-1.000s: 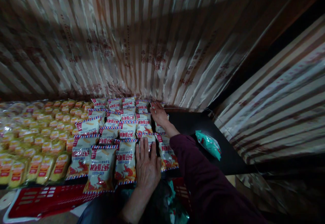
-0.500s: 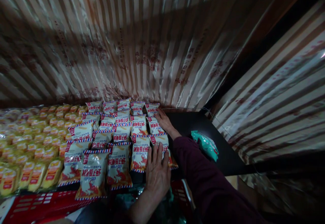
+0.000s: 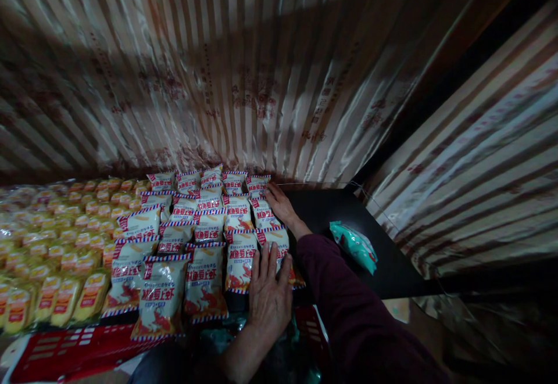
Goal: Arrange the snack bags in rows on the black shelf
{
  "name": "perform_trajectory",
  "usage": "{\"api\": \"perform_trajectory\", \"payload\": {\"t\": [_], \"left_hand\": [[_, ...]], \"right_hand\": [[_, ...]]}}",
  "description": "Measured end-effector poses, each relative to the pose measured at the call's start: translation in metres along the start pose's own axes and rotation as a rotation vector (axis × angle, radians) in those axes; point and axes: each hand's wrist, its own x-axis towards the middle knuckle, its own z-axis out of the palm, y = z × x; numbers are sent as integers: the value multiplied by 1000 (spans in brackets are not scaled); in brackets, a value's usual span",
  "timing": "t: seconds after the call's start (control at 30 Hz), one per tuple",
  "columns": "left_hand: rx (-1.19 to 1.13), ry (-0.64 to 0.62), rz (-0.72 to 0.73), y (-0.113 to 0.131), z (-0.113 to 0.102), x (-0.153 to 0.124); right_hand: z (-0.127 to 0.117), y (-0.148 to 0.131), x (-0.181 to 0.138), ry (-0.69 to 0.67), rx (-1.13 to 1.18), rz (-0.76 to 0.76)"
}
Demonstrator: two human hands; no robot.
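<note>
Rows of white snack bags with striped ends and red lettering (image 3: 163, 294) lie on a dark shelf (image 3: 311, 210). My left hand (image 3: 270, 291) rests flat on the front right snack bag (image 3: 272, 237), fingers stretched forward and covering part of its print. Farther back, my right hand (image 3: 282, 207), in a purple sleeve, lies along the right side of the rows. Its fingertips touch the edge of the rearmost right bag (image 3: 257, 185). Neither hand grips anything.
Yellow packaged cakes (image 3: 89, 294) fill the left side. A single teal bag (image 3: 354, 246) lies on the shelf to the right. Striped sheeting (image 3: 261, 70) hangs behind and at the right. Below the shelf's front edge sits a red basket (image 3: 78, 352).
My right hand has shifted slightly left, and the rearmost right bags have slid a little left with it. My left hand stays on the front bag.
</note>
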Motion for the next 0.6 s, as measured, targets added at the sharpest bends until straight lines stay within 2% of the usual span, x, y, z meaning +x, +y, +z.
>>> {"api": "perform_trajectory", "payload": {"t": [0.2, 0.47, 0.6], "left_hand": [[11, -11, 23, -2, 3, 1], [14, -19, 8, -2, 2, 0], [7, -24, 4, -3, -6, 1]], "right_hand": [[-4, 1, -5, -40, -32, -60], [0, -3, -8, -53, -66, -64], [-4, -3, -8, 39, -115, -103]]}}
